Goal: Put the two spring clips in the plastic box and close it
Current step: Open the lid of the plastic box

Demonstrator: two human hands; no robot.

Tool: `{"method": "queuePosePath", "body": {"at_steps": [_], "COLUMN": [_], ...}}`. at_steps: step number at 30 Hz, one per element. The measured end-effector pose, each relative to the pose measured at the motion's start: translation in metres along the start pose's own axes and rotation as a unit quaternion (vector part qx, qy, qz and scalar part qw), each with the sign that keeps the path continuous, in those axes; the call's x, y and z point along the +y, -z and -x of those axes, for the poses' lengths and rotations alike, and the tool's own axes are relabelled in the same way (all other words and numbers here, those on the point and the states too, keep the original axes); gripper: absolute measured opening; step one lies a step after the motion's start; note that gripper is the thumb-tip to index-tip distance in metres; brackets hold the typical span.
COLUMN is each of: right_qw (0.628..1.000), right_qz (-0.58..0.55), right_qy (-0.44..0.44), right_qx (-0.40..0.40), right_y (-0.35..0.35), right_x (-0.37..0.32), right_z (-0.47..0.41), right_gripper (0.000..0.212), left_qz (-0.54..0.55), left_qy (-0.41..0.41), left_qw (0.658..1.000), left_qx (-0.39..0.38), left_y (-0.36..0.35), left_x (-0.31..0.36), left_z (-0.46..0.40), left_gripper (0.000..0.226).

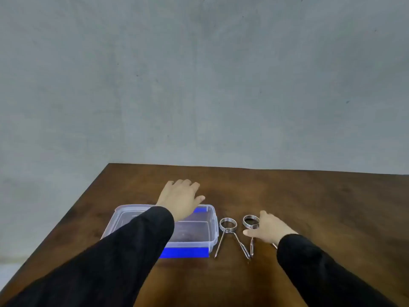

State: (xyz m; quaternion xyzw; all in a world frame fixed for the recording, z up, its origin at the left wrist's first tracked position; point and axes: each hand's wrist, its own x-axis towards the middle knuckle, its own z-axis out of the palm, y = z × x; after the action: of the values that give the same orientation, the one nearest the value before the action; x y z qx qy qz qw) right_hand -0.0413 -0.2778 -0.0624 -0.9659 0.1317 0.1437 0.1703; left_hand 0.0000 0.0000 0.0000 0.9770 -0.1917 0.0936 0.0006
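Observation:
A clear plastic box [199, 238] with blue latches sits on the brown table, its lid on. My left hand [180, 198] reaches over the box's far edge, fingers spread, palm down. Two metal spring clips lie right of the box. The left clip [228, 227] lies free, its two legs pointing toward me. My right hand [269, 228] rests on the right clip [250, 220], thumb and fingers around its legs just below the coil; how firm the grip is I cannot tell.
The wooden table [309, 207] has its far edge against a grey wall and its left edge running diagonally toward me. Both my arms wear black sleeves. Bare wood lies to the right of and behind the clips.

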Motion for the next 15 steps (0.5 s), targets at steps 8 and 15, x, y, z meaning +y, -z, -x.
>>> {"method": "queuePosePath", "body": {"at_steps": [8, 15], "right_qw": [0.999, 0.995], "right_qz": [0.005, -0.077], "right_qy": [-0.012, 0.039], "right_qx": [0.042, 0.057], "right_y": [-0.025, -0.028], "right_x": [0.005, 0.01], "right_z": [-0.014, -0.024], "right_gripper": [0.058, 0.063], "left_qz": [0.043, 0.116], "left_qy": [0.043, 0.112], "left_qw": [0.998, 0.985], "left_qx": [0.016, 0.065], "left_y": [-0.021, -0.031], "left_x": [-0.008, -0.046], "left_z": [0.008, 0.026], "left_gripper": [0.049, 0.048]}}
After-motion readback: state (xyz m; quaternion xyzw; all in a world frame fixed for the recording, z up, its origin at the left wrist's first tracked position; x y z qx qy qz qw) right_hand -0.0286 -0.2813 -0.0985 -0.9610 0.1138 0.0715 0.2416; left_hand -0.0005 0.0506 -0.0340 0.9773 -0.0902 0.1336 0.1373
